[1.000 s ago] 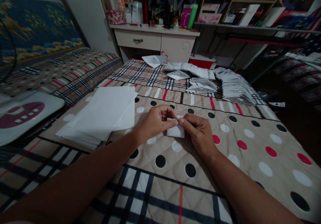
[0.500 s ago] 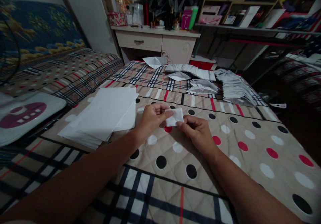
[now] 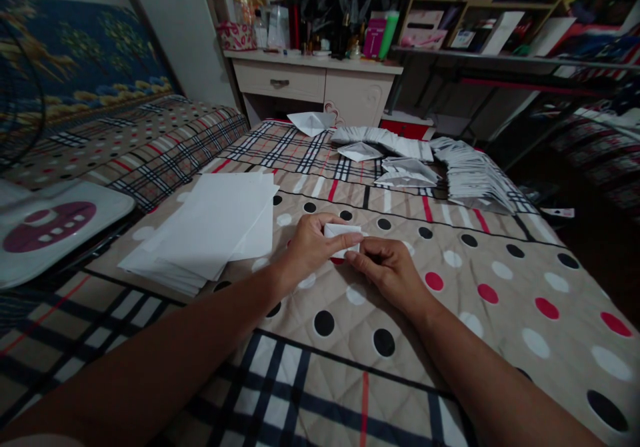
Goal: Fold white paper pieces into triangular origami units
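A small folded white paper piece (image 3: 338, 232) is held between both hands just above the dotted quilt (image 3: 450, 313). My left hand (image 3: 313, 245) pinches its top and left side with thumb and fingers closed. My right hand (image 3: 387, 273) grips its lower right edge, fingers curled. Most of the piece is hidden by my fingers. A stack of flat white sheets (image 3: 215, 223) lies to the left of my left hand.
Several folded paper pieces (image 3: 405, 170) and a fanned row of them (image 3: 473, 180) lie at the far end of the bed. A dresser (image 3: 320, 87) with bottles stands behind. A white device (image 3: 45, 227) sits at the left.
The paper piece was lifted from the quilt, turned flat facing me, then closed down between both hands. The hands stayed at about the same spot.
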The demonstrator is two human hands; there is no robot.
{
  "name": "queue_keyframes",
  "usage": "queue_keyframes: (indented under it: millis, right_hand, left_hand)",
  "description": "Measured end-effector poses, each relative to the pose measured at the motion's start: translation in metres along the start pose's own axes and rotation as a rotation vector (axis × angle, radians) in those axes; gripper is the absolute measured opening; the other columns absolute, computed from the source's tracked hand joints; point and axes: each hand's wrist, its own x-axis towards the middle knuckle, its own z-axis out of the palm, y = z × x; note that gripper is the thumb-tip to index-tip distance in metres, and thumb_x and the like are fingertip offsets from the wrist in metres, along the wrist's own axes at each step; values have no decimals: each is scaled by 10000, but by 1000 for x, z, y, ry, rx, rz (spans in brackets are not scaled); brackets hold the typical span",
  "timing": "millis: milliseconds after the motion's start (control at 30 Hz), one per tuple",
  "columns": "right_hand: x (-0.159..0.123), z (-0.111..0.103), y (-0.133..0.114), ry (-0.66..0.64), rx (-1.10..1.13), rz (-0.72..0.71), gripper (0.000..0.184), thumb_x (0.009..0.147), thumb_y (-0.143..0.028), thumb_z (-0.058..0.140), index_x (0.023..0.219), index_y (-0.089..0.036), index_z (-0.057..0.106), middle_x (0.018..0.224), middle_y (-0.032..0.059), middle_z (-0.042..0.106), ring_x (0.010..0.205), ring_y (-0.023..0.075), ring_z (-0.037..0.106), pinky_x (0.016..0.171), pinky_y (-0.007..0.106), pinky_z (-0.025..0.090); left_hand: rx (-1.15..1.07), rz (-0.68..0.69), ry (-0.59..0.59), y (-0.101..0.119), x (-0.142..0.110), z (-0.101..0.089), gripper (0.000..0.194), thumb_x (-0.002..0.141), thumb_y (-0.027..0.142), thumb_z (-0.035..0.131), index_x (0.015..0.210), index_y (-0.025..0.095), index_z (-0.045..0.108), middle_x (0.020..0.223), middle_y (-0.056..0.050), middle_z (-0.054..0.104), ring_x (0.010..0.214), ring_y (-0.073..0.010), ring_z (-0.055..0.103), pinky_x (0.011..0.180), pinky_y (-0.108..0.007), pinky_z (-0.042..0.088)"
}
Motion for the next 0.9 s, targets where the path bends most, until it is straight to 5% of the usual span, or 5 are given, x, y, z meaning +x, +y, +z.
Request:
queue_keyframes:
  millis: [200,433,633,900]
  right_hand:
    - [0,0,0,-18,-20,-18,426,859,-363,603,516,-186,422,536,-46,361,521,87,319,494,261,232]
    - [-2,1,-6,48,12,-13,398,856,-343,619,512,-177,508,506,-38,419,499,91,366,491,262,258]
    - [-2,-1,-5,307,85,74,398,857,-348,621,509,-173,542,448,-38,455,447,83,369,468,255,265]
    - [-2,1,-7,211,129,94,396,838,-377,641,509,-169,567,442,-25,493,436,85,393,445,245,262]
  left_hand:
    - [65,60,41,2,-1,-1,257,771,376,687,681,136,702,625,-15,647,593,-123,565,547,-226,416]
    - [-69,-28,40,-5,2,-2,551,876,629,462,699,138,638,542,1,567,457,-89,486,429,-207,347]
    - [-177,-119,-214,6,-1,1,415,649,459,803,821,128,620,624,-8,654,509,-101,596,473,-188,458]
    - [-182,-168,-177,6,-3,-1,397,830,480,580,664,119,591,529,-35,627,444,-107,593,433,-193,437]
